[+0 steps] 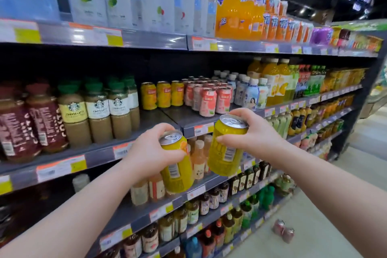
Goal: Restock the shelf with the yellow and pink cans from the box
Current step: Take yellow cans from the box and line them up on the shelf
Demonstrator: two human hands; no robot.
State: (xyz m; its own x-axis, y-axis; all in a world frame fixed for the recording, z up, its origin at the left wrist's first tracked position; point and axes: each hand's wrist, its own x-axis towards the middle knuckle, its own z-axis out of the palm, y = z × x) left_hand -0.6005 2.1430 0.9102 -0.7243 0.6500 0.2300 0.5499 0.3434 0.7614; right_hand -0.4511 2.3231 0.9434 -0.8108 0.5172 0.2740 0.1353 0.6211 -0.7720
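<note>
Two grips full: left grip (150,148) clamped on left yellow can (177,165), right grip (249,132) on right yellow can (226,148), both tilted. Set them upright on bare shelf (165,117) before the yellow row (163,94), clear of pink row (207,98).

"CHEESE LATTE" on yellow-label bottle (72,112), "CAFFE LATTE" on white-label bottle (98,110)

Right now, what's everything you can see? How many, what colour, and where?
left yellow can: 1, yellow, held up
right yellow can: 1, yellow, held up
shelved yellow cans: 3 showing, yellow, middle shelf
shelved pink cans: many, pink, beside them
floor cans: 2, pink, lower right
coffee bottles: several, beige, middle shelf left
orange drink bottles: several, orange, top shelf
left hand: 1, grips left yellow can
right hand: 1, grips right yellow can
</note>
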